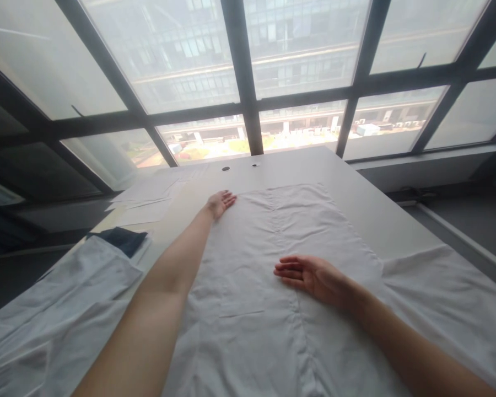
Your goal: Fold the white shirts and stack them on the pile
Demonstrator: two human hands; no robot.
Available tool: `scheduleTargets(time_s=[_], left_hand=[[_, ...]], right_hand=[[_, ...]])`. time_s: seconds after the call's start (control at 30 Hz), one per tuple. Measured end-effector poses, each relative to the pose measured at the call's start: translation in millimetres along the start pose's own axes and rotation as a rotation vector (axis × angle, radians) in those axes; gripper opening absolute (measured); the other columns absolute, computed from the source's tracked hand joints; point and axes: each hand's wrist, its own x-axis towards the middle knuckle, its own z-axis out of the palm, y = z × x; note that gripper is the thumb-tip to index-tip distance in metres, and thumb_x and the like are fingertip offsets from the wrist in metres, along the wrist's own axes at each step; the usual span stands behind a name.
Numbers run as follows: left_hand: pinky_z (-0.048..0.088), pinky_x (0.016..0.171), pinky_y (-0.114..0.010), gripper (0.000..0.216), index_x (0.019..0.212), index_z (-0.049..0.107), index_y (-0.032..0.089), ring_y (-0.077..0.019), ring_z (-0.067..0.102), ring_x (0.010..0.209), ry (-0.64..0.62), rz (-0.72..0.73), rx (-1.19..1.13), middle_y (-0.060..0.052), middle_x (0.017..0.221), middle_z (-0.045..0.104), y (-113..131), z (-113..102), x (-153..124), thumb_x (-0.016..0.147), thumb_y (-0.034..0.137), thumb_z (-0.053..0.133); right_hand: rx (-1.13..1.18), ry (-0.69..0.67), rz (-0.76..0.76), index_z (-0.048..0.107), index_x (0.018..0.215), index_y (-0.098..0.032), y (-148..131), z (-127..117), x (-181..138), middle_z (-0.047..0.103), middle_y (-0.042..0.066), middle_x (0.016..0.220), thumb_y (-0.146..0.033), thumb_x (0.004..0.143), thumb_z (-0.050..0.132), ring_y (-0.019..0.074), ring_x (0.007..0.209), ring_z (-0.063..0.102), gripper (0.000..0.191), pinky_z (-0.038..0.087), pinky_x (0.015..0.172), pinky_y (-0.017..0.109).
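Note:
A white long-sleeved garment [252,270], much like a coat, lies spread out in front of me, with light wrinkles along its middle seam. A short straight line, perhaps a pocket edge, shows left of the seam. At its far left corner rests my left hand [222,204], fingers stretched out and nothing held. My right hand [310,275] is over the middle, beside the seam, fingers extended and close together, palm turned inward. Whether it presses on the cloth or hovers just above, I cannot tell. One sleeve [446,292] spreads out to the right.
The garment lies on a white table [372,220] that reaches toward large dark-framed windows [248,71]. Sheets of paper [149,201] lie at the far left, near a dark folded cloth [122,240] and more white fabric [78,286]. Two round holes [225,169] mark the far tabletop.

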Motion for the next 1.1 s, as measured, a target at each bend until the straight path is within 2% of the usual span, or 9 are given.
scheduleTargets(time_s=[0.1, 0.2, 0.37, 0.43, 0.6, 0.7, 0.87, 1.0, 1.1], left_hand=[[0.055, 0.092, -0.028, 0.033, 0.133, 0.051, 0.025, -0.0158, 0.068, 0.107, 0.054, 0.133, -0.081, -0.01, 0.12, 0.067, 12, 7, 21, 0.101, 0.023, 0.043], [0.056, 0.093, -0.034, 0.031, 0.127, 0.059, 0.018, -0.0223, 0.068, 0.109, -0.054, 0.141, -0.095, -0.013, 0.117, 0.07, 2, 14, 16, 0.098, 0.024, 0.049], [0.05, 0.098, -0.053, 0.033, 0.122, 0.067, 0.013, -0.0389, 0.063, 0.119, -0.626, -0.439, 0.32, -0.017, 0.119, 0.071, -34, 26, -8, 0.092, 0.024, 0.058], [0.051, 0.097, -0.051, 0.03, 0.117, 0.069, 0.012, -0.0383, 0.065, 0.115, -0.543, -0.392, 0.353, -0.019, 0.115, 0.072, -38, 38, -2, 0.088, 0.019, 0.063], [0.046, 0.101, -0.031, 0.022, 0.116, 0.062, 0.013, -0.0188, 0.066, 0.11, -0.155, 0.108, 0.14, -0.012, 0.11, 0.072, -15, 70, 39, 0.098, 0.02, 0.052], [0.05, 0.097, -0.033, 0.02, 0.112, 0.063, 0.014, -0.0222, 0.067, 0.109, -0.176, 0.129, 0.122, -0.012, 0.106, 0.073, -9, 69, 45, 0.096, 0.022, 0.056], [0.053, 0.095, -0.047, 0.027, 0.108, 0.068, 0.012, -0.0363, 0.066, 0.11, -0.397, -0.207, 0.374, -0.019, 0.11, 0.072, -29, 56, 26, 0.082, 0.016, 0.071], [0.047, 0.106, -0.04, 0.05, 0.128, 0.06, 0.019, -0.0295, 0.058, 0.126, -0.105, 0.134, 0.303, -0.013, 0.13, 0.063, -31, 74, 29, 0.079, 0.011, 0.067], [0.041, 0.111, -0.037, 0.06, 0.139, 0.051, 0.02, -0.0258, 0.052, 0.133, -0.057, 0.245, 0.252, -0.012, 0.14, 0.057, -15, 88, 27, 0.081, 0.009, 0.062]], right_hand=[[0.0, -0.004, 0.001, 0.069, 0.112, -0.008, 0, 0, -1, 0.069, 0.02, 0.123, -0.025, 0.09, 0.065, 0.0297, 0.118, 0.065, 0.028, 0.04, 0.115, 0.048], [-0.008, -0.012, -0.003, 0.07, 0.112, -0.009, 0, -2, 0, 0.069, 0.02, 0.125, -0.026, 0.089, 0.066, 0.03, 0.119, 0.065, 0.029, 0.039, 0.115, 0.048], [-0.044, 0.008, 0.003, 0.07, 0.111, -0.01, 0, -1, 0, 0.068, 0.02, 0.125, -0.027, 0.088, 0.068, 0.0304, 0.119, 0.065, 0.029, 0.04, 0.114, 0.048], [-0.048, 0.011, 0.003, 0.07, 0.112, -0.01, 0, -1, 0, 0.068, 0.02, 0.125, -0.028, 0.088, 0.068, 0.0302, 0.119, 0.064, 0.03, 0.041, 0.113, 0.048], [-0.055, -0.007, -0.002, 0.069, 0.114, -0.01, 0, -3, -2, 0.069, 0.019, 0.124, -0.03, 0.089, 0.066, 0.0307, 0.12, 0.064, 0.032, 0.039, 0.114, 0.049], [-0.047, -0.012, 0.002, 0.069, 0.114, -0.01, -1, -2, -2, 0.07, 0.018, 0.122, -0.03, 0.09, 0.065, 0.0309, 0.12, 0.064, 0.032, 0.039, 0.114, 0.049], [-0.053, -0.002, 0.009, 0.069, 0.114, -0.007, -3, 2, -2, 0.069, 0.021, 0.122, -0.029, 0.09, 0.065, 0.031, 0.118, 0.065, 0.033, 0.041, 0.112, 0.049], [-0.065, -0.006, -0.008, 0.069, 0.113, -0.008, -3, 3, -3, 0.07, 0.02, 0.121, -0.03, 0.089, 0.066, 0.0298, 0.116, 0.066, 0.032, 0.041, 0.112, 0.049], [-0.072, -0.018, -0.016, 0.069, 0.112, -0.009, -2, 3, -3, 0.071, 0.019, 0.119, -0.03, 0.089, 0.066, 0.0289, 0.114, 0.067, 0.031, 0.042, 0.111, 0.049]])
